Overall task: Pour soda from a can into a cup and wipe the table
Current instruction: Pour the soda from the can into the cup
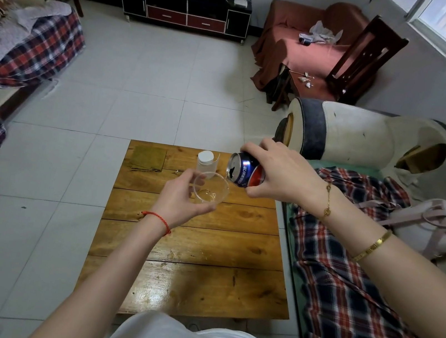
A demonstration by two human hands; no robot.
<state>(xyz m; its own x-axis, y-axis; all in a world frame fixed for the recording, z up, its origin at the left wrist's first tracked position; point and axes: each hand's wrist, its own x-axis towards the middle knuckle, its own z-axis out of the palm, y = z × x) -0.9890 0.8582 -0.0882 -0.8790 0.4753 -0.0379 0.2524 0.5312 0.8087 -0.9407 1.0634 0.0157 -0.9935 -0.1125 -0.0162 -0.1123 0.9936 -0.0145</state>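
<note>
The fingers of the right hand are curled round a blue and red aluminium soda can, thumb below and fingers over the top, and the can is held tipped on its side with its opened end facing left. The can's mouth is held just above the right rim of a clear plastic cup; whether they touch cannot be told. The cup is gripped from the left by the left hand, the thumb laid along its near wall and the fingers wrapped behind it. A little clear liquid is seen at the cup's bottom.

Both are held above the far half of a low square wooden plank table. On the table's far edge a stack of white plastic cups is stood just beyond the held cup, and a folded olive-green cloth is laid at the far left corner. The near planks are bare, with wet patches. White floor tiles are seen left of the table, and a plaid-covered sofa close along its right edge.
</note>
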